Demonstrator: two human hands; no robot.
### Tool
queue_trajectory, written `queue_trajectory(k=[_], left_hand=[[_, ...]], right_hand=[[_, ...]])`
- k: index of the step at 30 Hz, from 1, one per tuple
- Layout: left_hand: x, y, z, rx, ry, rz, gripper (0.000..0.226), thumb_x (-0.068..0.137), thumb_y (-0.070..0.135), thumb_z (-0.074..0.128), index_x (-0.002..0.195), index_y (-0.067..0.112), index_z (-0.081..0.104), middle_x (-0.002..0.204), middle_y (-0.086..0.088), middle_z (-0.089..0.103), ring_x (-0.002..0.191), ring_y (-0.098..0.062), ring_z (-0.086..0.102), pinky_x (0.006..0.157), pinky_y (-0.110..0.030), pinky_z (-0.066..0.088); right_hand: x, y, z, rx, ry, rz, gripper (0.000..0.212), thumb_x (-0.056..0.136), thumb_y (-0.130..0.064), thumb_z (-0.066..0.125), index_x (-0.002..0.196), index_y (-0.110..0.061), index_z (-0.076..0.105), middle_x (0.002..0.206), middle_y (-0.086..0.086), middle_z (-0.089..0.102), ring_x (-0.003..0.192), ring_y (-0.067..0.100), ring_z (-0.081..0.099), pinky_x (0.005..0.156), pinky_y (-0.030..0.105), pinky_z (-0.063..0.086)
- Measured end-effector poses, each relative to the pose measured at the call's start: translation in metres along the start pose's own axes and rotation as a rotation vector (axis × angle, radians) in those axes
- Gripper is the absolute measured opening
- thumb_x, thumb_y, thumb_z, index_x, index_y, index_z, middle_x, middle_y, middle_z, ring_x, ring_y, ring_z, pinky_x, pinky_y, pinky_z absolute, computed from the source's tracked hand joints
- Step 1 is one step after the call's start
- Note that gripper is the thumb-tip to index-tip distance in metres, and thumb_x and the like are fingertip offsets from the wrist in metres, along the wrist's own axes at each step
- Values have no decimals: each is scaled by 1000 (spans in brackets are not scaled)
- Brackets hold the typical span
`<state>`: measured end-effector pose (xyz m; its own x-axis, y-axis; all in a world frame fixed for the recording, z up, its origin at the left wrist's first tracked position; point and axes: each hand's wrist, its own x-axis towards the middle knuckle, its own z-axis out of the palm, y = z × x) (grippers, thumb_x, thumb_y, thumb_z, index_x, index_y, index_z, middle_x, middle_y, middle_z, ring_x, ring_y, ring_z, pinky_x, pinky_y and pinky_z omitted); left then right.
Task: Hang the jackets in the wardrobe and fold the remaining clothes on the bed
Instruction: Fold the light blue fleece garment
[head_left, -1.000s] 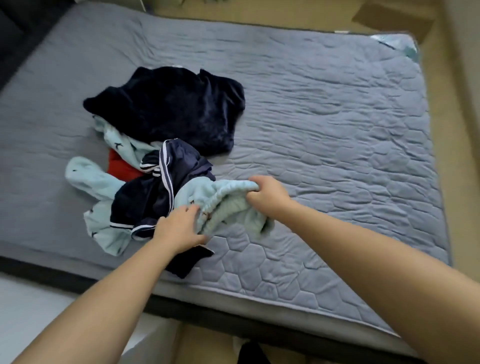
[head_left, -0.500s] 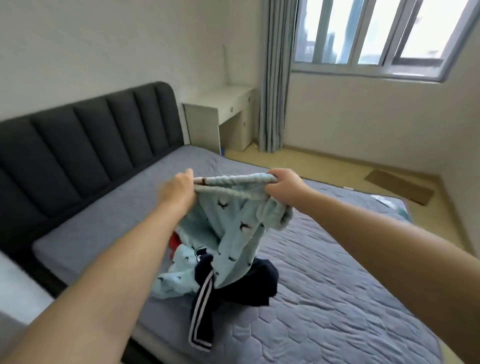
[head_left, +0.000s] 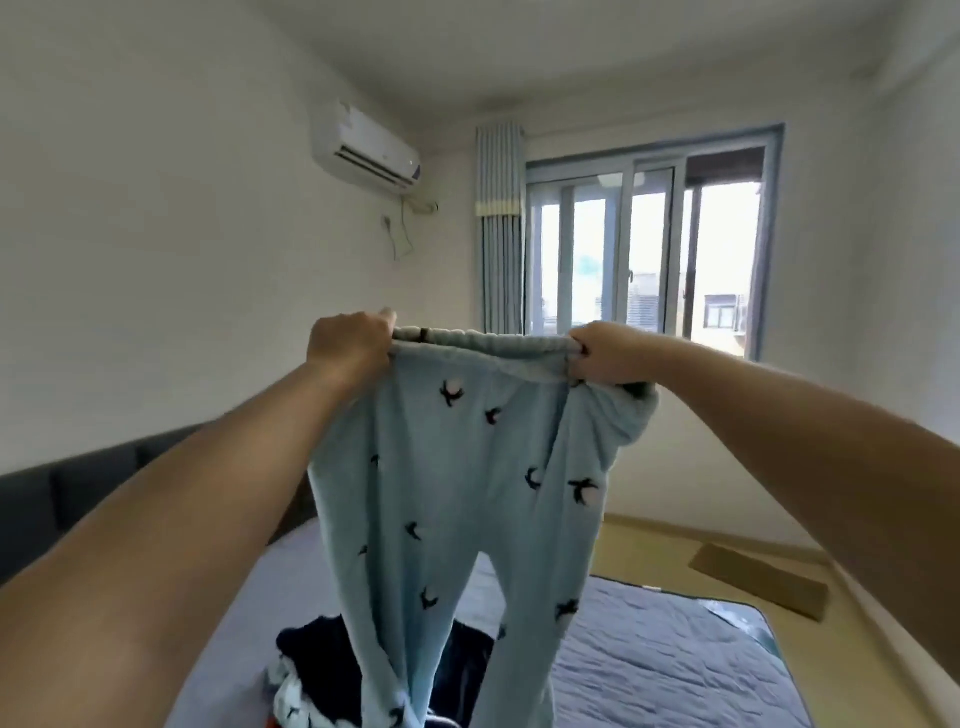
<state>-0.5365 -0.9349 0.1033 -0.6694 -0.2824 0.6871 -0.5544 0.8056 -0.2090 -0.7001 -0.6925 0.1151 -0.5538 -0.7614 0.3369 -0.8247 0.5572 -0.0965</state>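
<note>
Both forearms reach forward and upward from the lower corners; the left hand (head_left: 349, 347) is closed in a fist on the left end of the waistband; the right hand (head_left: 609, 354) is closed on the right end, with a fold of fabric bunched beneath it. The light blue pyjama trousers (head_left: 457, 499), fleece-like and printed with small dark birds, hang in the air between the hands, waistband stretched level, both legs dropping straight down; the lower ends of the legs run out of the bottom of the view, so their contact with the bed cannot be determined. Beneath and behind the legs, a pile of clothes (head_left: 317, 660) lies on the bed (head_left: 675, 670): a dark navy garment uppermost, a bird-print blue piece and a sliver of red at the bottom edge. The bed carries a grey quilted cover; a dark padded headboard (head_left: 62, 499) runs along the left wall. Further off, a brown flat mat (head_left: 758, 579) lies on the wooden floor; an air conditioner (head_left: 363, 148) is mounted high on the left wall; a striped curtain (head_left: 498, 228) hangs beside the window (head_left: 649, 244) on the far wall.
</note>
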Motion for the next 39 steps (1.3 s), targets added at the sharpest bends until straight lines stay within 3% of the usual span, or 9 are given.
queue_trajectory(k=[9, 16, 19, 22, 25, 27, 32, 35, 39], left_hand=[[48, 59, -75, 200, 174, 334, 19, 95, 14, 38, 112, 16, 45, 100, -6, 64, 85, -28, 65, 62, -33, 41], [45, 73, -45, 34, 0, 444, 46, 92, 24, 48, 132, 18, 26, 110, -8, 64, 90, -26, 64, 74, -38, 51], [45, 85, -32, 186, 87, 604, 30, 95, 15, 38, 123, 11, 29, 123, -8, 52, 102, -21, 56, 88, -31, 45], [40, 98, -35, 1, 42, 613, 47, 93, 14, 47, 138, 15, 36, 139, -8, 42, 118, -26, 51, 96, -36, 42], [35, 104, -39, 14, 138, 725, 44, 95, 14, 45, 137, 22, 38, 131, -5, 45, 98, -20, 61, 82, -28, 51], [32, 100, -41, 53, 182, 809, 41, 98, 17, 42, 137, 28, 35, 119, 3, 46, 81, -12, 62, 69, -20, 50], [31, 79, -49, 49, 90, 744, 34, 92, 12, 46, 123, 26, 52, 105, 5, 53, 76, -13, 56, 61, -24, 44], [33, 67, -48, 18, 46, 627, 33, 88, 8, 46, 115, 24, 58, 107, 4, 59, 84, -14, 58, 63, -24, 43], [30, 57, -42, 38, 40, 455, 33, 91, 9, 40, 114, 22, 59, 112, 0, 61, 95, -19, 60, 73, -31, 50]], right_hand=[[-60, 72, -102, -59, -115, 109, 27, 96, -44, 47, 101, -20, 59, 91, -5, 60, 86, 14, 57, 86, 33, 49], [-110, 137, -93, -119, -39, 117, 29, 95, -12, 53, 118, -29, 44, 96, 6, 60, 80, 17, 59, 64, 24, 54], [-126, 141, -88, -203, -97, 5, 37, 97, -14, 49, 116, -42, 33, 95, 10, 63, 82, 26, 66, 68, 37, 59], [-139, 136, -81, -325, -110, -166, 50, 97, -22, 51, 128, -54, 29, 103, 4, 64, 87, 21, 66, 72, 37, 58], [-147, 126, -76, -473, -132, -271, 65, 92, -38, 58, 141, -57, 20, 113, -6, 55, 96, 12, 60, 80, 29, 57], [-154, 122, -72, -380, -196, -232, 46, 89, -47, 59, 133, -45, 44, 110, -16, 54, 98, 10, 59, 82, 24, 54], [-168, 106, -66, -630, -273, -136, 20, 95, -25, 55, 111, -21, 66, 102, -10, 60, 90, 1, 52, 60, 2, 32], [-171, 93, -55, -529, -344, -79, 22, 96, -19, 51, 112, -14, 66, 105, -3, 61, 77, -1, 46, 69, -5, 32], [-176, 70, -57, -601, -426, -109, 27, 97, -37, 42, 95, -21, 64, 103, -4, 57, 94, 10, 52, 96, 20, 40]])
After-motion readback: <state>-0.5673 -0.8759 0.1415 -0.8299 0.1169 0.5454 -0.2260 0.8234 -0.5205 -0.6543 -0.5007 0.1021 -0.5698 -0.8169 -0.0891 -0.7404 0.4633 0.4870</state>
